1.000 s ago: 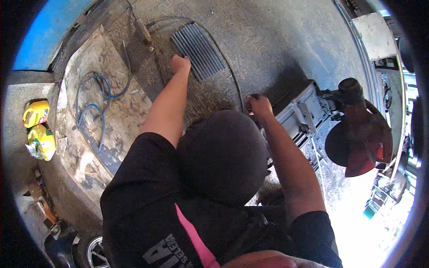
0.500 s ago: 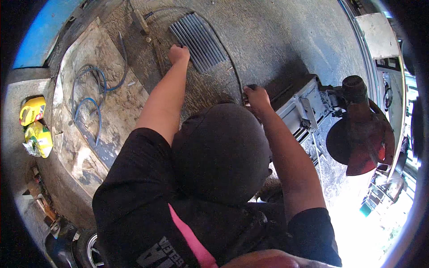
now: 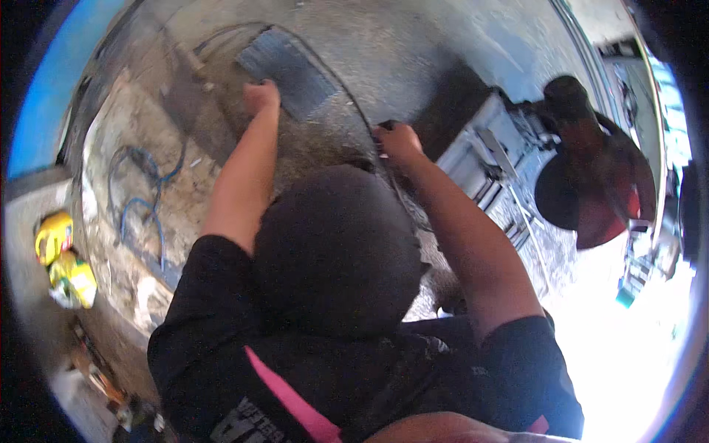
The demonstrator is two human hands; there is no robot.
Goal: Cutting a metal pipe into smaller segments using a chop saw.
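A row of grey metal bars (image 3: 289,72) lies side by side on the floor. At their near left edge is my left hand (image 3: 262,97), fingers curled closed; what they hold, if anything, is hidden and blurred. My right hand (image 3: 399,141), to the right of the bars, is closed round a small dark handle-like piece (image 3: 387,126). A black cable (image 3: 334,72) arcs past the far side of the bars and down along this hand. Blur hides whether the cable joins the dark piece. A dark rounded shape (image 3: 336,251) covers the area between my forearms.
A cut-off saw (image 3: 591,170) with a large disc and a metal base (image 3: 473,151) stands at the right. Left lie a stained board (image 3: 199,196) and a looped blue hose (image 3: 156,210). Yellow containers (image 3: 55,238) sit at the far left, below a blue panel (image 3: 52,88).
The whole view has shifted and blurred, so bars, saw and both hands appear further left. My hands keep nearly the same places beside the bars and cable.
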